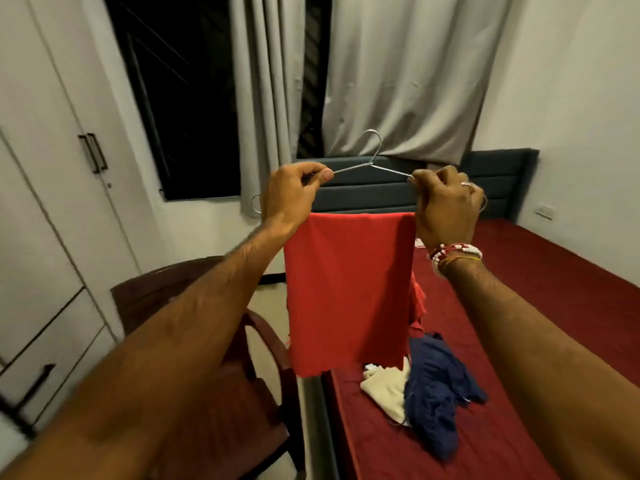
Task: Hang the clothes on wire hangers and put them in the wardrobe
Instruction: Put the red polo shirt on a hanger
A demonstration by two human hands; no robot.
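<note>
A: Item 1, status?
B: Red cloth (346, 289) draped on wire hanger (373, 163), mid-air by bed (519, 306). L hand (291, 195), R hand (446, 206) each pinch a shoulder wire.
A: Next?
B: Prob. carry to wardrobe (45, 150), doors shut; needs one hand free.

A thin silver wire hanger (372, 163) is up in the air, hook upward and shoulders sloping evenly. A red cloth (346, 289) is folded over its lower bar and hangs straight down as a flat panel with a ragged bottom edge. A crumpled navy garment (436, 386) and a cream garment (384, 389) lie touching on the bed (554, 289), and the white wardrobe (52, 168) stands at left with its doors closed.
</note>
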